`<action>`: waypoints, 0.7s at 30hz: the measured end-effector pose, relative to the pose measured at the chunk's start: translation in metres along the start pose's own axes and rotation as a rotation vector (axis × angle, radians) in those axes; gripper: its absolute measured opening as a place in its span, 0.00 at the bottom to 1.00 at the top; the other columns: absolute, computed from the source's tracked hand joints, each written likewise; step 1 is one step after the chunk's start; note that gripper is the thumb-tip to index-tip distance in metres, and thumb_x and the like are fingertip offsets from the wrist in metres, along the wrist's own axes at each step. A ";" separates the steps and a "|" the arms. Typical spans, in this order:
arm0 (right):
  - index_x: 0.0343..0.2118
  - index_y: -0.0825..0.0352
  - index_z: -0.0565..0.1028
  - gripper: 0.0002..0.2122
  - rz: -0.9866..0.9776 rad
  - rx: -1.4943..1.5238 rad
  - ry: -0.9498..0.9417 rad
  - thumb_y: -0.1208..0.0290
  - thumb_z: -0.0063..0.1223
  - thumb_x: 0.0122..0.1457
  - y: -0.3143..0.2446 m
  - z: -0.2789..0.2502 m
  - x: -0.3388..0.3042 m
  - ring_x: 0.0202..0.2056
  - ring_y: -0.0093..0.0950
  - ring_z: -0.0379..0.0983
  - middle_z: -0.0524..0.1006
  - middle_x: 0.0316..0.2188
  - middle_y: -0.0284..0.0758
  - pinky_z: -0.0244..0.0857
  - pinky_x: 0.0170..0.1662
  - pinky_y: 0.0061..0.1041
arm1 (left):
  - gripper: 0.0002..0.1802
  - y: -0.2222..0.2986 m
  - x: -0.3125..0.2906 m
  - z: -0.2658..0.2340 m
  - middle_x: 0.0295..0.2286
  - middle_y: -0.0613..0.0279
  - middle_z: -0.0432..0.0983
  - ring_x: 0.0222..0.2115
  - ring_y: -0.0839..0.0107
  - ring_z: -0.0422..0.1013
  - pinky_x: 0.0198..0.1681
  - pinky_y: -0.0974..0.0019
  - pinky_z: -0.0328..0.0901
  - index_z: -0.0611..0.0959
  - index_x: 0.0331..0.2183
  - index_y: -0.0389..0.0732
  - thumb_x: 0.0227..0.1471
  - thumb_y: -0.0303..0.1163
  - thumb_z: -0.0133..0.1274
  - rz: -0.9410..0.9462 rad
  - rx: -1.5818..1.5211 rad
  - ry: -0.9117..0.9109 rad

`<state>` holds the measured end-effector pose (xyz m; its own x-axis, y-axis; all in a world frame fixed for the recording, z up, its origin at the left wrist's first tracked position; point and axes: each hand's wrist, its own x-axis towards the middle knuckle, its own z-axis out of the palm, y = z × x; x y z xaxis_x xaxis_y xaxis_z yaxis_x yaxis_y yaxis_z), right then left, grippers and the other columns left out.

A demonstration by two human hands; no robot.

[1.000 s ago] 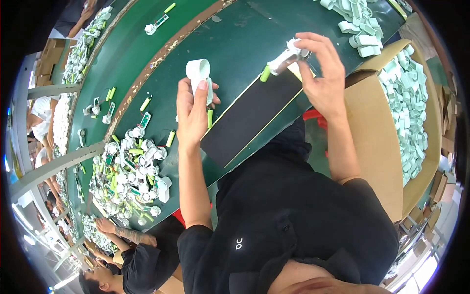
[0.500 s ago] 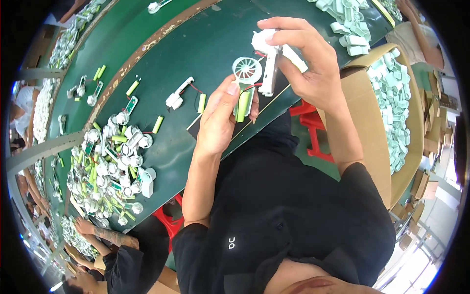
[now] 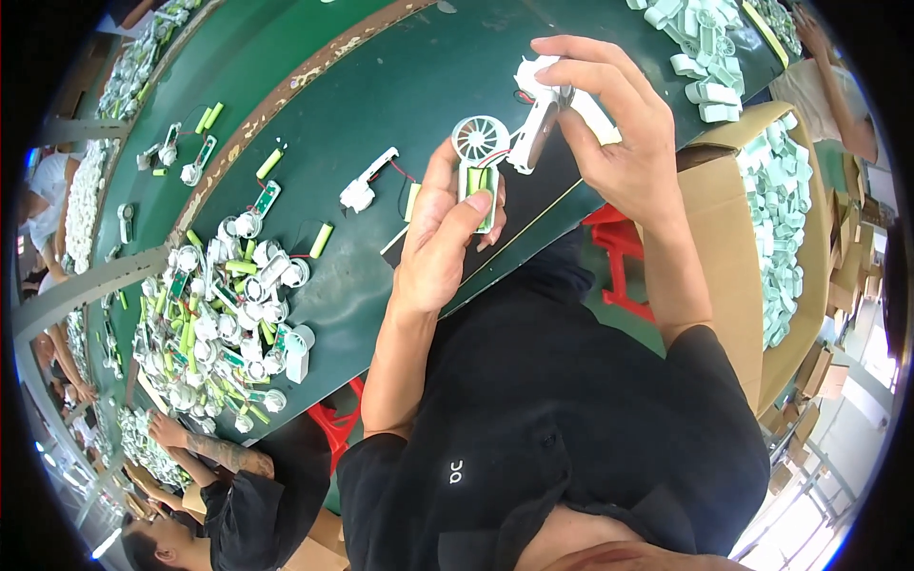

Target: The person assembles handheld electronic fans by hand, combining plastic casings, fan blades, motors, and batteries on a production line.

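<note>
My left hand (image 3: pixel 438 243) is closed around the handle of a pale green fan housing (image 3: pixel 480 139) with a round spoked grille. A light-green battery (image 3: pixel 478 178) lies in the open handle, and my left thumb presses on its lower part. Above and to the right, my right hand (image 3: pixel 628 138) grips a white fan motor assembly (image 3: pixel 531 78) with a slim strip pointing down toward the housing. Red wires (image 3: pixel 505 156) run from that assembly to the battery area. Another white piece (image 3: pixel 595 118) shows beneath my right fingers, partly covered by them.
Left on the green table (image 3: pixel 343 295) lies a heap of fan assemblies with batteries (image 3: pixel 214 328). One loose wired assembly (image 3: pixel 360 193) is nearer. Pale green housings (image 3: pixel 705 67) are piled far right. A cardboard box (image 3: pixel 709 247) of green parts stands right. A co-worker's arm (image 3: pixel 224 452) is lower left.
My left thumb has come down onto the battery, which now sits lower in the handle. The fan housing and the white motor assembly are a little farther apart. The whole view has shifted slightly.
</note>
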<state>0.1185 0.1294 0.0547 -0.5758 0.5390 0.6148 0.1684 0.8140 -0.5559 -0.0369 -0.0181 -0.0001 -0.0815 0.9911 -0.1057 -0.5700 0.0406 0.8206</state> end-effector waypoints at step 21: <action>0.43 0.65 0.80 0.22 0.105 0.193 0.098 0.94 0.56 0.43 0.055 0.005 -0.005 0.45 0.35 0.80 0.82 0.47 0.39 0.75 0.47 0.28 | 0.36 -0.019 0.050 0.033 0.62 0.45 0.67 0.24 0.81 0.59 0.26 0.77 0.56 0.48 0.70 0.37 0.70 0.34 0.42 0.136 0.410 0.248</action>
<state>0.1265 0.1706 0.0180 -0.4810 0.6446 0.5943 0.0621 0.7012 -0.7103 -0.0028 0.0344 -0.0022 -0.3530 0.9329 -0.0719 -0.1761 0.0092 0.9843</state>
